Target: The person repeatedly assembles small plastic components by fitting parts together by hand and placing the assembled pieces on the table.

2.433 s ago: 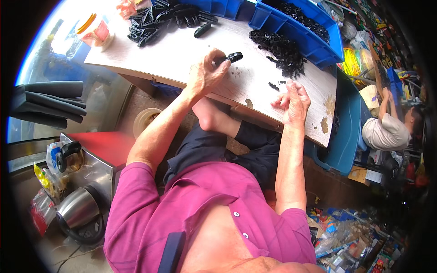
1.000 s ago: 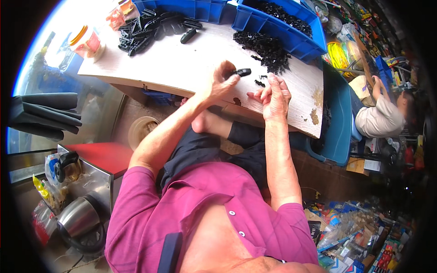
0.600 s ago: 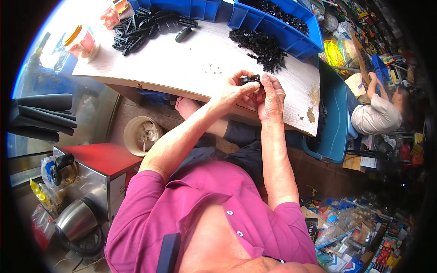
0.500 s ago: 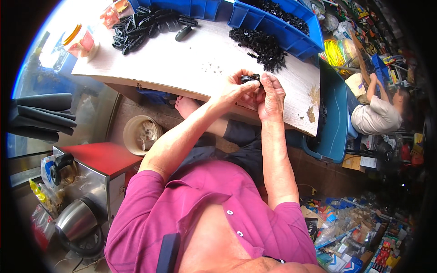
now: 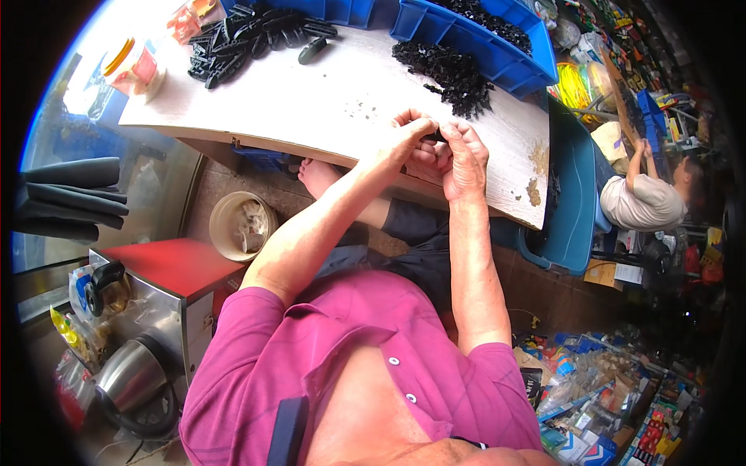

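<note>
My left hand [image 5: 408, 143] and my right hand [image 5: 465, 165] meet over the near edge of the table. Between their pinched fingertips is a small black part [image 5: 438, 135], mostly hidden by the fingers. Just beyond the hands lies a heap of small black pieces [image 5: 451, 76] in front of a blue bin [image 5: 509, 68]. Farther left is a pile of long, rounded black parts [image 5: 233, 48], with one such black part [image 5: 312, 51] lying apart from it.
The pale table [image 5: 287, 101] has a jar [image 5: 134, 68] at its left end. A teal tub [image 5: 571, 210] stands right of it. A whitish bucket [image 5: 242, 225], a red-topped cabinet [image 5: 171, 264] and a kettle [image 5: 134, 373] are at left. Another person [image 5: 641, 198] sits far right.
Both hands stay together at nearly the same spot. The black part that showed between the fingers is now more covered by them. The view has shifted slightly.
</note>
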### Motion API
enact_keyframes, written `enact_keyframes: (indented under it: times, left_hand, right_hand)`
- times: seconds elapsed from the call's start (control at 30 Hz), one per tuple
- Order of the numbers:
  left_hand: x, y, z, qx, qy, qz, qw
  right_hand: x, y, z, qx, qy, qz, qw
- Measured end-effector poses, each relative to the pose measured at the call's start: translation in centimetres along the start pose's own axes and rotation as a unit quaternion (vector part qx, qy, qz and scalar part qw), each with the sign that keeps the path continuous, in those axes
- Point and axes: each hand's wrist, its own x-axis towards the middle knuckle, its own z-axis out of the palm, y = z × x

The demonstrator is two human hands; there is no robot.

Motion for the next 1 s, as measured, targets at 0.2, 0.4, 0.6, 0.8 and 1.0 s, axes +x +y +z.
enact_keyframes:
  times: [0.2,0.4,0.6,0.8,1.0]
  left_hand:
    - [-0.2,-0.6,-0.5,-0.050,0.019,0.034,0.998]
    - [-0.4,-0.7,-0.2,-0.037,-0.029,0.017,0.999]
    - [1.9,-1.5,-1.7,0.426,0.071,0.355,0.829]
    - [3.9,0.0,-0.7,0.678,-0.061,0.385,0.623]
    - [4.8,-1.5,-0.3,0.567,-0.059,0.345,0.746]
  right_hand:
    - [-0.2,-0.5,-0.1,-0.097,-0.060,0.060,0.992]
    - [-0.7,0.3,0.0,-0.060,0.013,-0.010,0.998]
    - [-0.5,-2.7,-2.8,0.038,0.099,0.026,0.994]
    - [0.8,-7.1,-9.2,0.062,0.289,-0.001,0.955]
    - [0.5,-4.9,-9.1,-0.013,0.231,0.033,0.972]
